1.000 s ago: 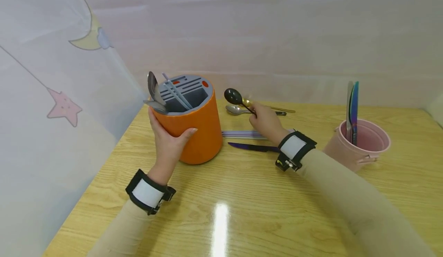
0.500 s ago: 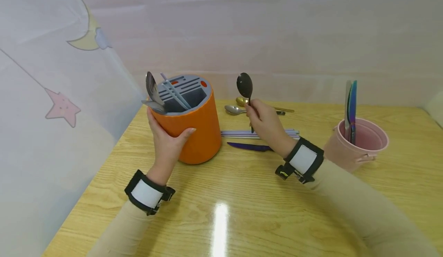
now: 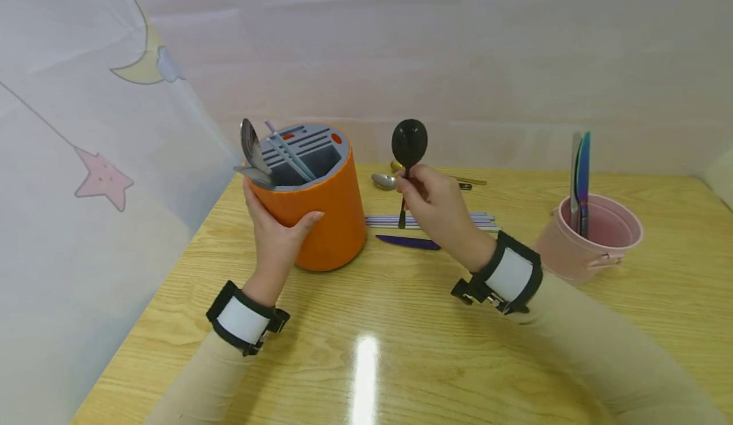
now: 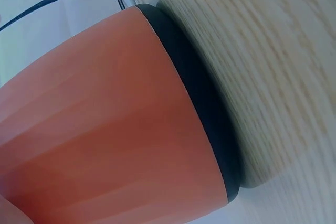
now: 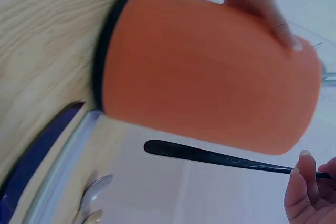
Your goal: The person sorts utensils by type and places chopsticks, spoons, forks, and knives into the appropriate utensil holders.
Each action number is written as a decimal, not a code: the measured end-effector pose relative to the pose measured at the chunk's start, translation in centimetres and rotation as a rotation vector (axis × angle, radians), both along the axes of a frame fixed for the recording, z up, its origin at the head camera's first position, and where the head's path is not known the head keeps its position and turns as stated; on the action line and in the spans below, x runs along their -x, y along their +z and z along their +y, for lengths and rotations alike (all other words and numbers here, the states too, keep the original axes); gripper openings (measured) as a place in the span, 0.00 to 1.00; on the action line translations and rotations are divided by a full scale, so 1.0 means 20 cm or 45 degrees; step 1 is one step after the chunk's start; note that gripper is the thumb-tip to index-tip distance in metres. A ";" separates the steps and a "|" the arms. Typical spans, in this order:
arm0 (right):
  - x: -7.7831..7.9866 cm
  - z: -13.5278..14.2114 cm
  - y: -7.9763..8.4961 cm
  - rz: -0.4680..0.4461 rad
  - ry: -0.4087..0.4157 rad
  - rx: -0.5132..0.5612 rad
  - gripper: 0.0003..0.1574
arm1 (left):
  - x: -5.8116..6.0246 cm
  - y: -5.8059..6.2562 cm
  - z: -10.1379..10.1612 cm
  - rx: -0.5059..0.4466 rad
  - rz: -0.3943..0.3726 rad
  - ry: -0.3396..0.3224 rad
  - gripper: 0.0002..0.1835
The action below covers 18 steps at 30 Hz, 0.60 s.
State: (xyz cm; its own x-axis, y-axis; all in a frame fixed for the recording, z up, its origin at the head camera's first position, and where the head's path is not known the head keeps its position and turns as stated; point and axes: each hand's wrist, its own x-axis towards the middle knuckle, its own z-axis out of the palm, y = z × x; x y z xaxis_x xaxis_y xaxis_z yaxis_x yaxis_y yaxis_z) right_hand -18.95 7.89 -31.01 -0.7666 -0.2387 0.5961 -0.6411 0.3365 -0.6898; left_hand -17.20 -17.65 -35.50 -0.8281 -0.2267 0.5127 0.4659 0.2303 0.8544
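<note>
My right hand (image 3: 443, 212) pinches a black spoon (image 3: 409, 142) by its handle, bowl up. In the right wrist view the spoon's handle (image 5: 210, 157) extends from the fingertips alongside an orange utensil holder (image 3: 332, 228). My left hand (image 3: 275, 240) grips the near left side of this holder, thumb across its front. Silver spoons (image 3: 252, 148) lean out of the holder's left side, and pale chopsticks (image 3: 292, 156) slant across its grey slotted top. The holder's dark base (image 4: 202, 98) stands on the wooden table in the left wrist view.
Behind the right hand lie a silver spoon (image 3: 383, 181) and a gold spoon (image 3: 469, 181). Several pale purple chopsticks (image 3: 380, 221) and a dark purple knife (image 3: 408, 242) lie right of the holder. A pink bucket (image 3: 567, 259) holding upright knives (image 3: 583, 177) stands at the right.
My right hand has lifted the black spoon from beside the other spoons and turned it upright, its handle end now hanging down. My left hand has stayed on the holder.
</note>
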 end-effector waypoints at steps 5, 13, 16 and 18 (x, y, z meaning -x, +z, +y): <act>-0.06 -0.05 0.08 0.102 0.095 0.122 0.06 | 0.00 0.00 0.00 -0.020 0.026 -0.026 0.73; -0.15 -0.14 0.21 0.309 0.258 0.352 0.06 | 0.00 0.00 0.00 0.050 -0.015 0.022 0.75; -0.18 -0.17 0.25 0.391 0.360 0.478 0.07 | 0.00 -0.01 0.00 0.044 0.017 0.019 0.74; -0.18 -0.20 0.27 0.436 0.445 0.545 0.08 | 0.00 -0.01 0.00 0.046 0.037 0.024 0.74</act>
State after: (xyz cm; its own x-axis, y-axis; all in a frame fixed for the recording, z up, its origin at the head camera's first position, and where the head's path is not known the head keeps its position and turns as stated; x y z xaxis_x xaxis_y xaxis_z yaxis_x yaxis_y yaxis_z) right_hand -15.29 3.88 -25.62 -0.4365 -0.1263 0.8908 -0.8705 -0.1910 -0.4536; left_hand -17.28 -17.62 -35.67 -0.8086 -0.2230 0.5445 0.4856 0.2697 0.8316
